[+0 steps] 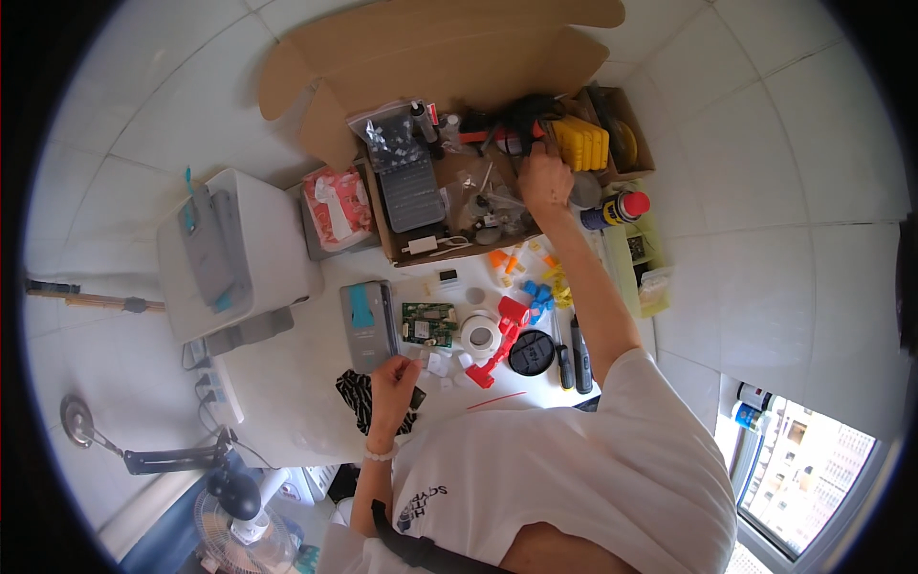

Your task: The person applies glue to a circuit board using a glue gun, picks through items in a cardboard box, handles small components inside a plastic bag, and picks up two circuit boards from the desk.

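Note:
My right hand (546,184) reaches into the open cardboard box (459,251) at the back. Its fingers curl down beside several yellow plastic cases (579,143) and a tangled black item (528,113); whatever is in its grip is hidden. Nearer to me, my left hand (388,390) is closed over a black-and-white striped cloth (355,394), with a small dark piece (418,398) beside it. What its fingers hold is too small to tell. Just beyond it lie a grey phone-like device (369,325) with blue tape and a green circuit board (428,323).
On the white table are a red jointed part (500,346), a white ring (480,336), a round black cap (532,353) and screwdrivers (565,367). A spray can (617,210) stands right of the box. A white bin (287,251) and a lamp arm (172,461) are at left.

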### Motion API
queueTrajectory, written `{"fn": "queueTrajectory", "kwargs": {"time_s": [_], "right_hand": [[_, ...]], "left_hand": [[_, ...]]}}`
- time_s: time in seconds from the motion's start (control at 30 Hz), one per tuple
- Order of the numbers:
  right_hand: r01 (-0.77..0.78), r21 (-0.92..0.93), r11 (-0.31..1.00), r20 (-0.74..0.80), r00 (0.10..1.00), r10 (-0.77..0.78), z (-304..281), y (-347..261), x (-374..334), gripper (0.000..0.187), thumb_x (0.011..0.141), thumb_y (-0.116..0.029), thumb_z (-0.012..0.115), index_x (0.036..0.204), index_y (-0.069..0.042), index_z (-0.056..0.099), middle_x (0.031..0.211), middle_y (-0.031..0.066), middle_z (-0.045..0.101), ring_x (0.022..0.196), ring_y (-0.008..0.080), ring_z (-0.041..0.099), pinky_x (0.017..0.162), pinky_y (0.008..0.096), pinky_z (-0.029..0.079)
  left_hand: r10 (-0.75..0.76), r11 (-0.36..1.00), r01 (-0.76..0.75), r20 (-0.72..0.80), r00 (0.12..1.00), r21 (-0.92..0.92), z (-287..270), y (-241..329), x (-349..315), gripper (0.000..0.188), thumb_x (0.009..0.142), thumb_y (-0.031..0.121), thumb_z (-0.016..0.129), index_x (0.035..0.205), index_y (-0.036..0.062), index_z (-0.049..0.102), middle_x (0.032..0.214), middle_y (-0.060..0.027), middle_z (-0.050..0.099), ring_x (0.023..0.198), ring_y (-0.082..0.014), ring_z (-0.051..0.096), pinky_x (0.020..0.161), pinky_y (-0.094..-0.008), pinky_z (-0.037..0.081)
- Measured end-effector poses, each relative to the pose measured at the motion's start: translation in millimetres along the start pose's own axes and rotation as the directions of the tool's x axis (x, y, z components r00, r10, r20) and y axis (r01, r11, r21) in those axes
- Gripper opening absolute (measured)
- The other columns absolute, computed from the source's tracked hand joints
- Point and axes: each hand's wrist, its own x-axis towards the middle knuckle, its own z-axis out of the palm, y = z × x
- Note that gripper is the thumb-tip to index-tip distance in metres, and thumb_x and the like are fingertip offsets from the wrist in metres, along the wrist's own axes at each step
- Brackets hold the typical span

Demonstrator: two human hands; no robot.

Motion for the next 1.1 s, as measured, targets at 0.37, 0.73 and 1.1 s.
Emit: {"fn": "queueTrajectory", "kwargs": {"time_s": [0.37,0.73,1.1], "right_hand": [[0.102,0.489,0.866,-0.107,0.993,-0.056,-8.2,-42.5,45.2,0.026,0.075,-0.011,0.070,0.096,0.002,0.063,0.081,0.0210,0.064,0.076,0.0356,0.063,0.065,0.0397,0.050],[-0.166,0.832,0.529,0.204,0.979,-0.013,31.2,-28.3,91.1,0.023,0.075,-0.004,0.064,0.097,0.004,0.062,0.089,0.0255,0.062,0.085,0.0390,0.062,0.073,0.0408,0.050],[0.049,0.637,0.770,0.048,0.994,-0.102,26.6,-26.9,88.3,0.019,0.078,-0.006,0.064,0.092,0.006,0.059,0.073,0.0190,0.063,0.071,0.0275,0.067,0.062,0.0341,0.052]], "left_hand": [[-0.012,1.000,0.012,-0.016,1.000,-0.001,-2.3,4.7,4.5,0.023,0.086,0.014,0.062,0.073,-0.0045,0.057,0.057,0.0030,0.046,0.054,-0.0038,0.036,0.047,-0.0223,0.031],[-0.007,1.000,0.007,-0.062,0.998,0.009,-6.3,-7.5,7.8,0.024,0.085,0.014,0.063,0.071,-0.0042,0.056,0.057,0.0022,0.047,0.054,-0.0040,0.038,0.047,-0.0223,0.031],[-0.044,0.999,0.044,-0.043,0.998,-0.013,-2.8,-0.4,11.6,0.024,0.085,0.015,0.063,0.071,-0.0032,0.056,0.059,0.0037,0.047,0.056,-0.0033,0.038,0.048,-0.0221,0.031]]}}
